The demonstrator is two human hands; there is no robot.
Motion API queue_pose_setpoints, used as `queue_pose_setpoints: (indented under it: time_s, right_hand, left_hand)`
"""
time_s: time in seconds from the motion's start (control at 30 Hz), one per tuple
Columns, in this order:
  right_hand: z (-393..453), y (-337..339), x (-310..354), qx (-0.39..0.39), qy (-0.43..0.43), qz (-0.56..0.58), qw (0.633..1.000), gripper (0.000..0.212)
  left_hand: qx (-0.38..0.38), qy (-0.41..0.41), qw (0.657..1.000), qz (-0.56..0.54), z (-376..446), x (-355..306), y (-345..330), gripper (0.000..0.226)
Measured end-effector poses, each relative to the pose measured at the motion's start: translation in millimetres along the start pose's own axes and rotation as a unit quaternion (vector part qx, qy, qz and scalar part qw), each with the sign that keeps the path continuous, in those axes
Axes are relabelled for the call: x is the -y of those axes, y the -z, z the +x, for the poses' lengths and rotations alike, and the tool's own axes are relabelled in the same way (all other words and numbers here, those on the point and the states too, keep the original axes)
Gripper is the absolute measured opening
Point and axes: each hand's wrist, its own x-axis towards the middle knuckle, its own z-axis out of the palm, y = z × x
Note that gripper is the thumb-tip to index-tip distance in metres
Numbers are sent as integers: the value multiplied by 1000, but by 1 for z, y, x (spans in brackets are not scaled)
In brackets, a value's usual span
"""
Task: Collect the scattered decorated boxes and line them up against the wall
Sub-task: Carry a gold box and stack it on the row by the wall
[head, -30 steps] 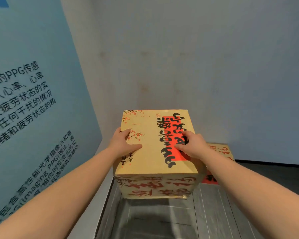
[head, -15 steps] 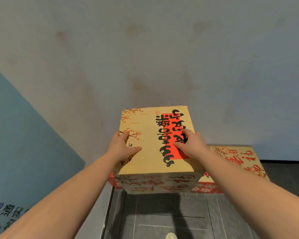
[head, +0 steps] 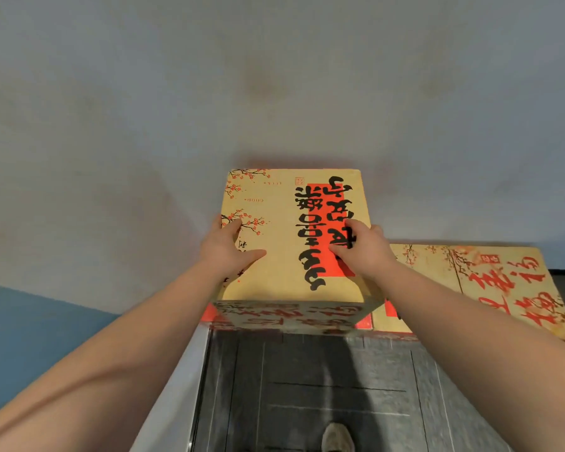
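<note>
Against the wall (head: pixel 274 93), in the corner, sits the box (head: pixel 294 243), long axis running away from the person, its right side just beside a second box (head: pixel 503 288). The left hand (head: pixel 224 252) and right hand (head: pixel 361 251) clamp its sides, thumbs on top, equally near.

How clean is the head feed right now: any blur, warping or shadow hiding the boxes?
Head view: the held box has a sharp top, while its front face is soft and shaded; wide-angle warp splays the forearms and skews the box by the wall; a dark shadow falls on the floor beneath; no glare; left hand and right hand look crisp.
</note>
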Motion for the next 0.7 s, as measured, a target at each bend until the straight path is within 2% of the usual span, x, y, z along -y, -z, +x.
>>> queue_pose_setpoints:
  time_s: [0.17,0.47,0.6,0.7]
  right_hand:
    - [39,-47,-7,0,-3,11,1000,67]
    - [63,-101,-24,17,-20,10,1000,67]
    - [65,-111,-29,1,-16,17,1000,68]
    - [63,-116,-30,-11,-7,27,1000,69]
  left_hand:
    - [-4,-4,1000,16,44,34,-32,91]
    - [39,22,997,58,75,83,-72,95]
    - [-4,-23,1000,10,73,93,-80,94]
    - [-20,-23,1000,7,71,93,-84,91]
